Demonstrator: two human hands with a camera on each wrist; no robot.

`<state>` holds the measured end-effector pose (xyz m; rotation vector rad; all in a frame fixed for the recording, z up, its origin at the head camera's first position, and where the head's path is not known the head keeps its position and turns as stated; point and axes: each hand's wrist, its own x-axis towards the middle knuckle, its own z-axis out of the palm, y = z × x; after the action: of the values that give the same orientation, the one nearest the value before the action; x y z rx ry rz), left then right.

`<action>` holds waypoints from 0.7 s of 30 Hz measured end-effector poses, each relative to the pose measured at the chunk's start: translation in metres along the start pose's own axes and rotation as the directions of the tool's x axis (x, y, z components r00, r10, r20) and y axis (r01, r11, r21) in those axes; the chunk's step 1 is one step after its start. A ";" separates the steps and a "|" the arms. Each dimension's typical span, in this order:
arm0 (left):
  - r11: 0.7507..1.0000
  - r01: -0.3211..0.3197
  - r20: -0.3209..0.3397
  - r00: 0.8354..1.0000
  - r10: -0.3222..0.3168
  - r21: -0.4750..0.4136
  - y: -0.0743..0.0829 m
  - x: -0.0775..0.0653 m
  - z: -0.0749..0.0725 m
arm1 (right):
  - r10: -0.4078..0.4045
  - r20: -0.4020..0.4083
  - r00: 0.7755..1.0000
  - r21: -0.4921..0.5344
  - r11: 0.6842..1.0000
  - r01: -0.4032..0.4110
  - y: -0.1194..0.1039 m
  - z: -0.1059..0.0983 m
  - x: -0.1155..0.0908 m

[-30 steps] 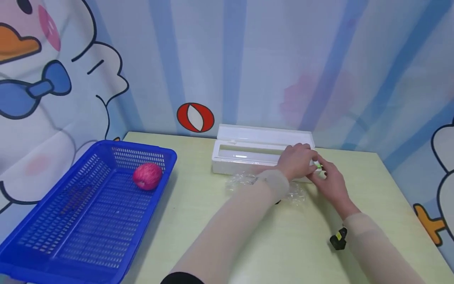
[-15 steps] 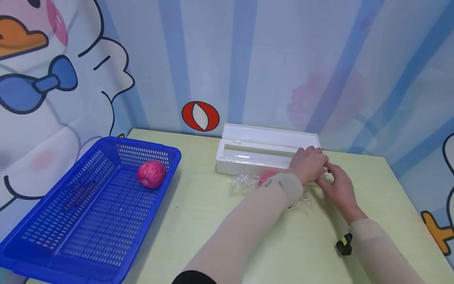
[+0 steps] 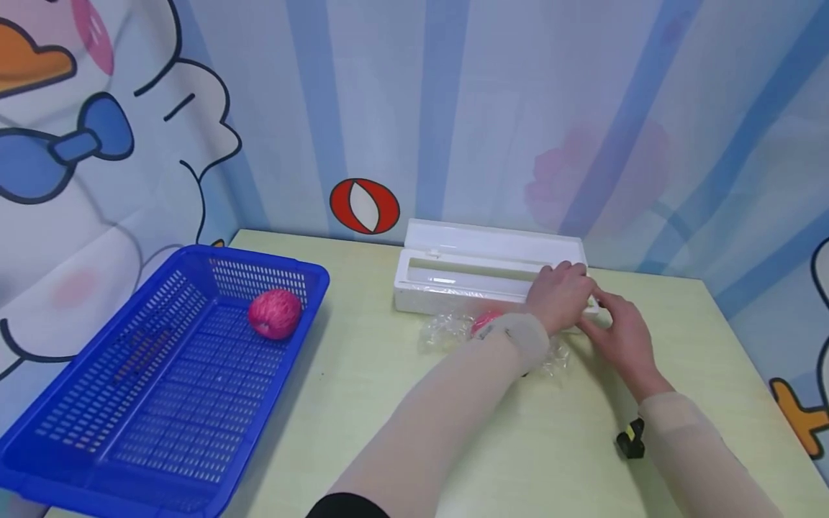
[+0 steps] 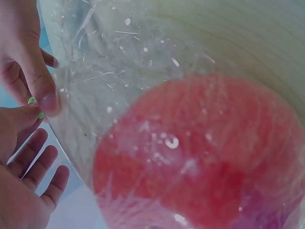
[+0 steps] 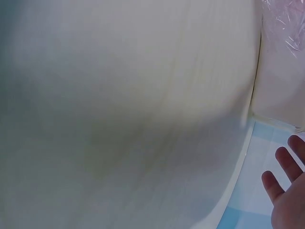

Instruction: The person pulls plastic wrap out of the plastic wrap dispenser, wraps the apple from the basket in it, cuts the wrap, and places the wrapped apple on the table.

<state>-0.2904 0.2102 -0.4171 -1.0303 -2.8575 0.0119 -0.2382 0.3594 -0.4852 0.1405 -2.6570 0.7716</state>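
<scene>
At the back of the table a white cling film box (image 3: 437, 298) stands with its lid raised. My left hand (image 3: 560, 298) grips its right end, the thumb on the front side. Close against it, my right hand (image 3: 624, 334) pinches a small green piece (image 4: 41, 115) between thumb and finger; the other fingers (image 5: 286, 162) spread out straight. Clear film (image 3: 447, 332) lies before the box. Under it, a round red fruit, apple-like, (image 4: 200, 152) fills much of the left wrist view. My left forearm hides most of this fruit in the head view.
On the left, a blue plastic basket (image 3: 188, 424) holds a red apple (image 3: 275, 314). A printed curtain (image 3: 492, 108) rises right behind the table's (image 3: 363, 403) back edge. A small black device (image 3: 630, 439) hangs at my right wrist.
The head view has shifted slightly. Both hands stay at the box's right end, with the green piece now mostly covered. Some of the wrapped red fruit now shows beside my left wrist.
</scene>
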 end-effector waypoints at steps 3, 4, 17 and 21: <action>1.000 0.001 0.008 1.000 -0.001 0.008 0.000 -0.001 -0.002 | 0.004 0.004 1.000 -0.007 1.000 -0.004 0.000 -0.002 0.001; 1.000 0.000 0.009 1.000 0.000 0.011 0.000 -0.001 -0.002 | 0.006 0.005 1.000 -0.008 1.000 -0.006 0.000 -0.002 0.001; 1.000 -0.003 0.015 1.000 0.003 0.013 -0.006 -0.001 0.000 | -0.023 -0.032 0.999 -0.020 1.000 0.023 0.001 -0.003 0.000; 1.000 -0.018 0.017 1.000 0.017 0.026 -0.010 -0.003 -0.004 | -0.017 -0.036 0.999 -0.015 1.000 0.017 -0.001 -0.004 0.000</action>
<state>-0.2936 0.2007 -0.4131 -1.0550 -2.8556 0.0600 -0.2369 0.3609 -0.4818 0.1437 -2.6236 0.7418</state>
